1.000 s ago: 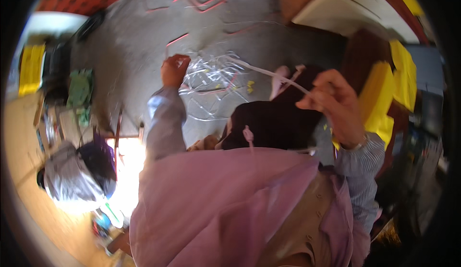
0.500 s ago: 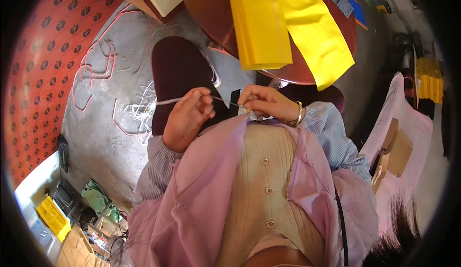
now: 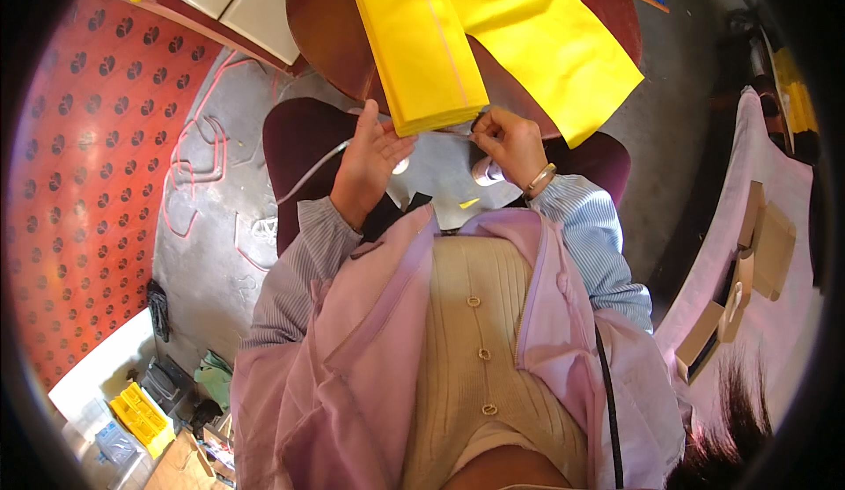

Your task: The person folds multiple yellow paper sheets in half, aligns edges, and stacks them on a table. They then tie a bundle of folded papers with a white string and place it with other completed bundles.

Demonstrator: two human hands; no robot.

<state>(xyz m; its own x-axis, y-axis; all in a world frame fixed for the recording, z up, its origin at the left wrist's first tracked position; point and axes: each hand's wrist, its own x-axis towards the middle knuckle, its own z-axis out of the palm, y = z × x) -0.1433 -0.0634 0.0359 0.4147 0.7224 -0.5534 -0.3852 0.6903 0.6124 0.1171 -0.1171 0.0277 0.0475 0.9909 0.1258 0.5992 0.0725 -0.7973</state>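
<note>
A white cord (image 3: 308, 173) runs from the left thigh (image 3: 295, 133) past the left hand (image 3: 374, 160), fingers loosely spread, to the right hand (image 3: 515, 145), which pinches it, near a yellow stack (image 3: 418, 50) on a round table (image 3: 324, 28)

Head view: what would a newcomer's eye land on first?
The bright yellow stack on the round table, top centre, with a yellow sheet beside it. Next, the red patterned surface at far left. Left of centre, a pale strip trails from the left hand.
</note>
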